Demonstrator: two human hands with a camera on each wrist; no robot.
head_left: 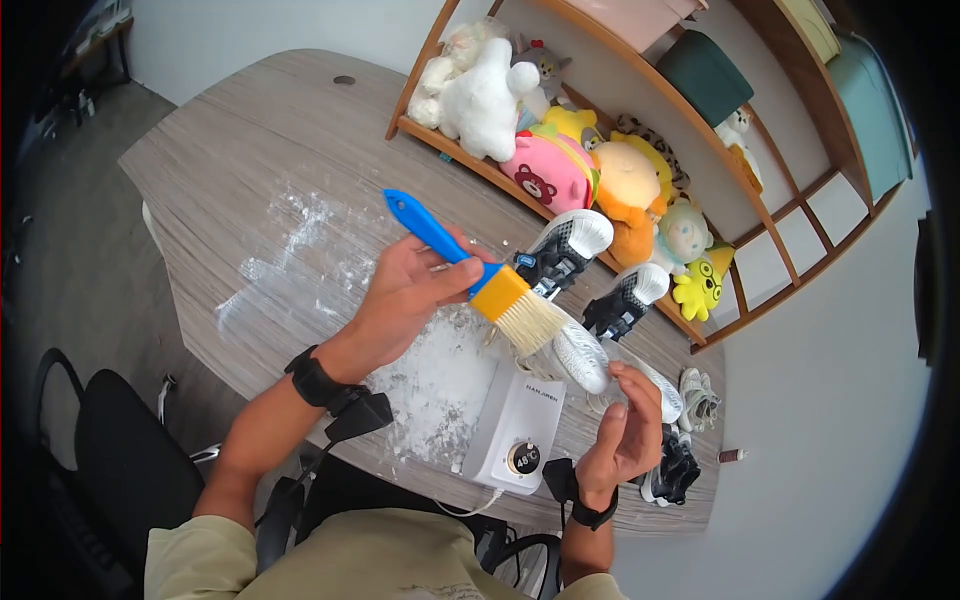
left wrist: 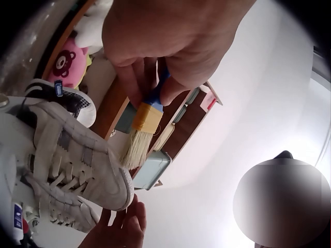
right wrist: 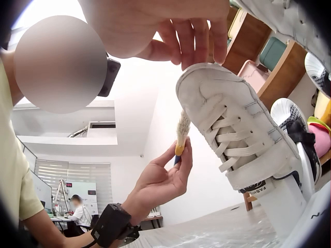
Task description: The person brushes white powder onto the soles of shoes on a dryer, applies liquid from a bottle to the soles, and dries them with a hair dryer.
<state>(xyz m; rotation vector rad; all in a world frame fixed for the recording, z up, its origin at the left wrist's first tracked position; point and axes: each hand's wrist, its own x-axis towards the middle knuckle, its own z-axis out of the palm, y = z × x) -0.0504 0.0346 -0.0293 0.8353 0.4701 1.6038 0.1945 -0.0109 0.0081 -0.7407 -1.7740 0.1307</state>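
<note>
In the head view my left hand pinches the blue handle of a paintbrush with a yellow collar and pale bristles. The bristles lie close by the toe of a white lace-up sneaker, sole up in the head view. That sneaker is propped on a white shoe dryer whose round display reads 48°C. A second white sneaker is beside it. My right hand has its fingers loosely bent, fingertips right at the first sneaker's toe, holding nothing else.
White powder is scattered over the wooden table. Two black-and-white shoes are propped behind the dryer, with more shoes to the right. A shelf with plush toys and bins borders the far side. A black chair stands left.
</note>
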